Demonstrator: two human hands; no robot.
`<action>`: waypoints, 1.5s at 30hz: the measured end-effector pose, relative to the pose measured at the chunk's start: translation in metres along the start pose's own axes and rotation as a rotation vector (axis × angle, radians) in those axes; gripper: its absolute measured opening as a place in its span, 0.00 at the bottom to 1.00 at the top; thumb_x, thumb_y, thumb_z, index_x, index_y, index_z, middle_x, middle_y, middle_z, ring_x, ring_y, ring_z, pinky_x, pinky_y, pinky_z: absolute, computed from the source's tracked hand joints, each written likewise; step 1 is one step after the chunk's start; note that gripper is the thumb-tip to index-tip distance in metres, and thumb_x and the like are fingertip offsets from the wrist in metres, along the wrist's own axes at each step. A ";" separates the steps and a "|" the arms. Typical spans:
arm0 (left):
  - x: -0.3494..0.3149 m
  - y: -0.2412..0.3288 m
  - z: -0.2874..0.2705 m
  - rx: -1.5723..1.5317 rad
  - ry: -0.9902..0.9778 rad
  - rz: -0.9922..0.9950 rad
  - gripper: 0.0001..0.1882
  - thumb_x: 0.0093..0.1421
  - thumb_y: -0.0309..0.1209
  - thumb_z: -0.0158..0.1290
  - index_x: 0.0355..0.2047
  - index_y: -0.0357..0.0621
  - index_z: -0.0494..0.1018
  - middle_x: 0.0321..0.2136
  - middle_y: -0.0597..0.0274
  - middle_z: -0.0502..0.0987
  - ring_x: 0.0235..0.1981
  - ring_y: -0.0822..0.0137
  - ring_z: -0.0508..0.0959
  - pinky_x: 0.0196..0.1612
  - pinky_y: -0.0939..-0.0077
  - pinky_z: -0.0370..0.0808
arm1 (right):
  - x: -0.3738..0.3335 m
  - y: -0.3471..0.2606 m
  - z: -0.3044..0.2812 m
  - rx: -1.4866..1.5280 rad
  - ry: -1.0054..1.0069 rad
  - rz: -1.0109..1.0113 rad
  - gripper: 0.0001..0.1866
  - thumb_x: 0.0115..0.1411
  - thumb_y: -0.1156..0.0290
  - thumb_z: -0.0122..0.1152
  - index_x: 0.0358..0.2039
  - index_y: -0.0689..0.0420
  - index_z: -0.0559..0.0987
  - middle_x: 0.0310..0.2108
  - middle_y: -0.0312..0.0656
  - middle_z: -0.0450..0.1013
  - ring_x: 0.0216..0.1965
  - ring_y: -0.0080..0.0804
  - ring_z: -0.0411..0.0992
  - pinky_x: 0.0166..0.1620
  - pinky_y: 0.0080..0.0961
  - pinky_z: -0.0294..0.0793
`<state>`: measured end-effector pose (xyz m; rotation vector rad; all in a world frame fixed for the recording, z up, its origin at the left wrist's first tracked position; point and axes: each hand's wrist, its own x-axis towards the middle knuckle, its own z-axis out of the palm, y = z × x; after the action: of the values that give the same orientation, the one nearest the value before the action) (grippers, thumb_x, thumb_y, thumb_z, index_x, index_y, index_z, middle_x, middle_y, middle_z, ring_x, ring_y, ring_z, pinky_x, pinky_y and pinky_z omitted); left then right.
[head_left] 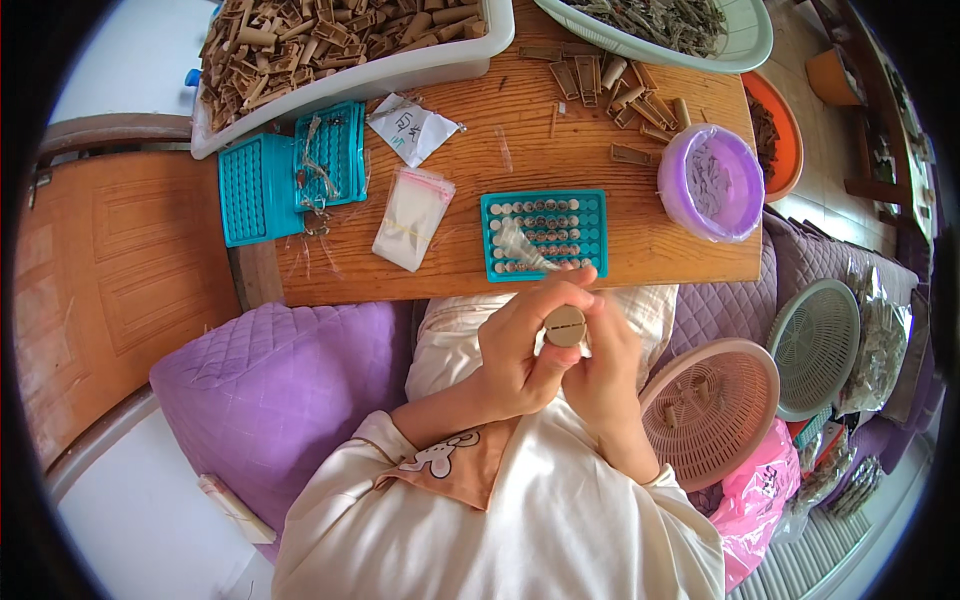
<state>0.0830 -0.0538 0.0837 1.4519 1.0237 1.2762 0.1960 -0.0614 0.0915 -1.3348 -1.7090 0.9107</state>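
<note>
Both hands meet in front of my chest at the table's near edge. My left hand is closed round a small tan cylinder, whose round, slotted end faces up. My right hand closes on the same cylinder from the other side, its fingers partly hidden. A strip of clear plastic sticks out beyond the fingers, over a teal tray with rows of small round pieces. Left of that tray lies a stack of clear plastic bags.
A white bin of tan pieces stands at the back left, near an open teal case. Loose tan holders lie by a purple bowl. A pink basket sits beside me at right.
</note>
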 end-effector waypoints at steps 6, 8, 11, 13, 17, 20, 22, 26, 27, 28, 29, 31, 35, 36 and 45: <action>0.002 -0.003 0.005 -0.230 -0.007 0.013 0.25 0.60 0.48 0.37 0.36 0.33 0.65 0.28 0.57 0.70 0.35 0.60 0.74 0.49 0.65 0.66 | -0.004 0.004 0.017 0.103 0.041 -0.063 0.06 0.48 0.77 0.54 0.29 0.63 0.71 0.28 0.46 0.69 0.27 0.42 0.69 0.27 0.29 0.67; 0.003 -0.005 0.005 -0.298 0.017 -0.093 0.25 0.59 0.49 0.39 0.38 0.34 0.62 0.30 0.58 0.68 0.39 0.61 0.72 0.50 0.65 0.64 | -0.003 0.013 0.021 0.129 0.013 -0.093 0.17 0.50 0.73 0.56 0.40 0.64 0.68 0.37 0.53 0.67 0.29 0.48 0.68 0.29 0.33 0.69; 0.005 -0.012 -0.001 -0.560 0.080 -0.259 0.26 0.58 0.51 0.40 0.41 0.37 0.59 0.32 0.59 0.66 0.43 0.62 0.70 0.51 0.65 0.64 | 0.014 0.012 0.004 0.140 -0.151 0.019 0.14 0.51 0.72 0.56 0.38 0.63 0.69 0.33 0.48 0.69 0.28 0.45 0.69 0.29 0.30 0.69; 0.008 -0.018 -0.008 -0.743 0.109 -0.293 0.27 0.57 0.52 0.41 0.42 0.40 0.57 0.33 0.58 0.67 0.45 0.60 0.69 0.49 0.64 0.66 | 0.025 0.018 -0.014 0.298 -0.273 0.130 0.10 0.51 0.72 0.57 0.34 0.61 0.72 0.26 0.42 0.70 0.27 0.36 0.69 0.29 0.25 0.68; 0.013 -0.020 -0.023 -0.790 0.208 -0.303 0.23 0.58 0.52 0.39 0.43 0.47 0.56 0.31 0.61 0.68 0.31 0.67 0.71 0.34 0.71 0.70 | 0.054 0.032 -0.075 -0.067 0.136 0.222 0.06 0.52 0.76 0.53 0.31 0.61 0.75 0.23 0.39 0.71 0.23 0.21 0.67 0.27 0.17 0.65; 0.014 -0.021 -0.028 -0.803 0.191 -0.329 0.22 0.59 0.53 0.35 0.43 0.50 0.57 0.25 0.66 0.66 0.18 0.76 0.62 0.22 0.83 0.61 | 0.087 0.055 -0.105 -0.332 0.257 0.225 0.07 0.51 0.75 0.53 0.31 0.62 0.75 0.23 0.43 0.72 0.24 0.31 0.70 0.30 0.22 0.68; 0.013 -0.022 -0.027 -0.741 0.167 -0.354 0.23 0.59 0.54 0.34 0.43 0.49 0.57 0.23 0.68 0.62 0.17 0.77 0.59 0.21 0.84 0.58 | 0.101 0.082 -0.110 -0.608 0.034 0.179 0.10 0.50 0.71 0.54 0.34 0.61 0.75 0.26 0.48 0.73 0.28 0.38 0.72 0.33 0.29 0.69; 0.012 -0.019 -0.019 -0.688 0.130 -0.412 0.26 0.58 0.55 0.33 0.43 0.46 0.57 0.22 0.68 0.61 0.19 0.76 0.59 0.22 0.85 0.57 | 0.119 0.115 -0.099 -0.747 -0.007 0.213 0.11 0.50 0.70 0.53 0.32 0.63 0.75 0.28 0.53 0.72 0.32 0.49 0.70 0.35 0.36 0.68; 0.012 -0.017 -0.018 -0.688 0.119 -0.435 0.26 0.58 0.56 0.33 0.43 0.46 0.58 0.22 0.68 0.61 0.19 0.76 0.59 0.22 0.85 0.57 | 0.123 0.118 -0.096 -0.800 -0.082 0.274 0.11 0.50 0.69 0.53 0.30 0.64 0.75 0.29 0.55 0.71 0.32 0.50 0.70 0.35 0.37 0.68; 0.012 -0.017 -0.019 -0.688 0.119 -0.434 0.26 0.58 0.56 0.33 0.43 0.46 0.58 0.22 0.68 0.61 0.19 0.76 0.59 0.22 0.85 0.57 | 0.124 0.120 -0.095 -0.852 -0.157 0.337 0.12 0.51 0.68 0.52 0.29 0.65 0.75 0.29 0.56 0.71 0.33 0.51 0.70 0.35 0.38 0.67; 0.013 -0.017 -0.019 -0.675 0.091 -0.448 0.26 0.58 0.56 0.33 0.43 0.46 0.58 0.23 0.68 0.61 0.19 0.76 0.59 0.22 0.84 0.57 | 0.124 0.120 -0.095 -0.882 -0.158 0.394 0.11 0.51 0.69 0.51 0.27 0.65 0.74 0.29 0.57 0.71 0.33 0.50 0.69 0.36 0.39 0.66; 0.012 -0.018 -0.021 -0.660 0.069 -0.462 0.26 0.58 0.56 0.33 0.42 0.45 0.58 0.23 0.68 0.62 0.19 0.76 0.60 0.22 0.84 0.57 | 0.123 0.121 -0.097 -0.846 -0.111 0.318 0.10 0.51 0.70 0.51 0.27 0.65 0.73 0.29 0.58 0.70 0.33 0.50 0.69 0.36 0.38 0.66; 0.014 -0.019 -0.024 -0.722 0.066 -0.477 0.24 0.60 0.52 0.34 0.44 0.45 0.59 0.24 0.67 0.62 0.20 0.76 0.60 0.22 0.85 0.58 | 0.113 0.120 -0.108 -0.634 -0.012 0.126 0.07 0.52 0.74 0.51 0.30 0.65 0.71 0.27 0.51 0.71 0.29 0.40 0.70 0.34 0.29 0.67; 0.014 -0.019 -0.025 -0.758 0.069 -0.492 0.23 0.61 0.50 0.34 0.45 0.46 0.59 0.24 0.66 0.63 0.21 0.76 0.61 0.23 0.85 0.58 | 0.112 0.117 -0.113 -0.635 -0.012 0.126 0.07 0.52 0.74 0.51 0.30 0.65 0.71 0.27 0.51 0.71 0.29 0.40 0.70 0.34 0.29 0.67; 0.020 -0.021 -0.025 -1.506 -0.025 -0.740 0.17 0.63 0.37 0.35 0.50 0.44 0.56 0.43 0.60 0.66 0.52 0.61 0.64 0.29 0.73 0.78 | 0.100 0.068 -0.116 0.324 0.051 0.271 0.05 0.54 0.76 0.51 0.32 0.61 0.70 0.22 0.35 0.70 0.23 0.13 0.63 0.25 0.10 0.59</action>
<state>0.0603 -0.0264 0.0689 -0.0902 0.2512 0.9739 0.3129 0.0589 0.0980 -1.3711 -1.2927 1.2367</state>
